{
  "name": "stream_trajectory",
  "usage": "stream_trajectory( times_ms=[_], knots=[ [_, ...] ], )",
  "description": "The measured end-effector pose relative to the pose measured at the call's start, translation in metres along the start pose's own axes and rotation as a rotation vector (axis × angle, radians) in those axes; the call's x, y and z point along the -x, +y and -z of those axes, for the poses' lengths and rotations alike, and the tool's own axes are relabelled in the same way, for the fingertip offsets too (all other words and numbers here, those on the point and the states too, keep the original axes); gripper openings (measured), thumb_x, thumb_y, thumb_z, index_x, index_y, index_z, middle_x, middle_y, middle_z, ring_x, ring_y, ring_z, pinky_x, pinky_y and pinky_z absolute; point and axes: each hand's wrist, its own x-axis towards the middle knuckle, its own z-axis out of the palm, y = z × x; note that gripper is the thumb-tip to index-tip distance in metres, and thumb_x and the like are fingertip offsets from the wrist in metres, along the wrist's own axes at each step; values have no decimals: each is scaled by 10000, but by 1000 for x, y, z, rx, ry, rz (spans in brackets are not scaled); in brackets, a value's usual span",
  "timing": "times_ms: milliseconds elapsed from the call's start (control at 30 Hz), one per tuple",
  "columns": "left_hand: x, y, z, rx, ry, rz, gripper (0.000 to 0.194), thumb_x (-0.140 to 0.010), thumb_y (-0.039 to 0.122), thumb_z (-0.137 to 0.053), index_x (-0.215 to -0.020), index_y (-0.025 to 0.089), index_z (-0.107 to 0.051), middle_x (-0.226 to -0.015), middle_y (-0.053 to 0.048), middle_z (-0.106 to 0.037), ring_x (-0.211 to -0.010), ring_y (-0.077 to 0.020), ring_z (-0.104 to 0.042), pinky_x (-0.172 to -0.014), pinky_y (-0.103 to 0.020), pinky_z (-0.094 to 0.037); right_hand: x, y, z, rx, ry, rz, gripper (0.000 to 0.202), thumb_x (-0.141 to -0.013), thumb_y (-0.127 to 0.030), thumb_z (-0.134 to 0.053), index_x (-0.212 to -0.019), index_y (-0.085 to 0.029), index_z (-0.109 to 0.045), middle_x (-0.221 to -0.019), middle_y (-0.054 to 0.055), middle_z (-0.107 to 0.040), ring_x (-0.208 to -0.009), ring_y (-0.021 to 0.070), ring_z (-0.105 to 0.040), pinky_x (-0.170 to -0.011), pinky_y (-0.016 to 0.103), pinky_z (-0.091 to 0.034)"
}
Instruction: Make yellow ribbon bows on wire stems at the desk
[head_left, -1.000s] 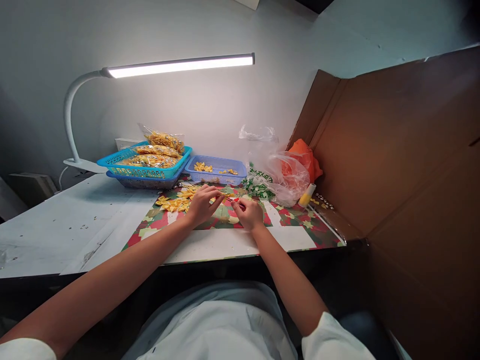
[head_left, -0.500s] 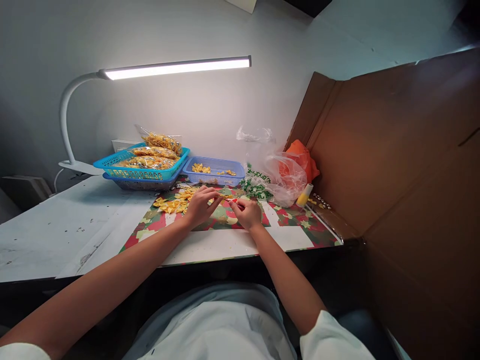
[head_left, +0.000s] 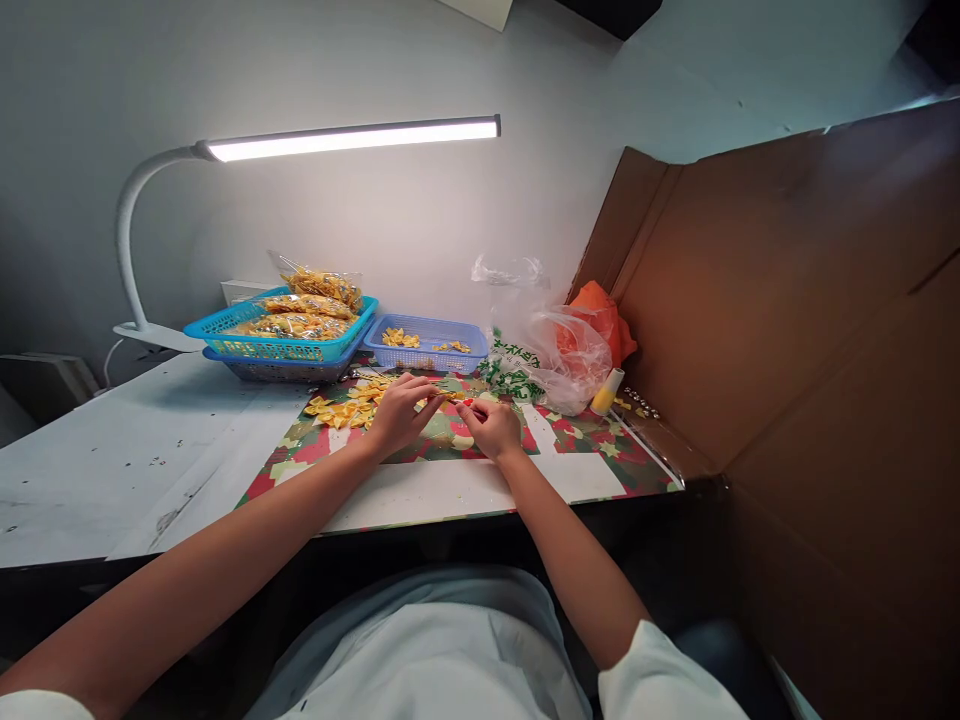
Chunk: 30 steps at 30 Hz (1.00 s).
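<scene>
Over the patterned red and green mat (head_left: 300, 448), my left hand (head_left: 405, 408) pinches a small yellow piece (head_left: 448, 396) between thumb and fingers. Close on its right, my right hand (head_left: 491, 424) is closed around a thin dark tool with a bit of red near its tip, touching or nearly touching the yellow piece. Fingers hide most of both objects. A pile of yellow bow-shaped pieces (head_left: 346, 408) lies just left of my left hand. Behind my hands a blue-violet basket (head_left: 427, 364) holds more small yellow pieces.
Stacked baskets (head_left: 281, 347) with bagged yellow pieces stand at the back left, under a lit lamp (head_left: 352, 138). Clear plastic bags (head_left: 574, 360), an orange bag (head_left: 604, 318) and a yellow-white bottle (head_left: 607, 392) are on the right, beside a tall cardboard sheet (head_left: 795, 280).
</scene>
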Motion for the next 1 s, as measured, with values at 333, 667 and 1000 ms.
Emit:
stream_trajectory(
  times_ms=[333, 667, 1000],
  knots=[
    [0, -1, -1, -30, 26, -27, 307, -938, 332, -479, -688, 203, -603, -673, -32, -619, -668, -193, -469, -681, -333, -395, 2, -1, 0, 4, 1, -15, 505, -853, -574, -475, -513, -202, -443, -496, -33, -436, -520, 110, -413, -496, 242, -234],
    [0, 0, 0, -22, -2, -17, 323, -946, 347, -458, -696, 207, -607, -678, -36, -618, -675, -193, -474, -684, -336, -397, 0, 2, -2, -27, 16, -8, 516, -840, -595, -474, -506, -204, -426, -496, -35, -438, -517, 111, -416, -499, 246, -247],
    [0, -2, -1, -1, 3, -15, 336, -944, 365, -458, -686, 208, -606, -665, -35, -614, -657, -193, -471, -673, -339, -390, 0, 2, 0, -11, 28, -8, 506, -841, -560, -486, -498, -201, -389, -488, -36, -408, -506, 108, -391, -488, 247, -230]
  ],
)
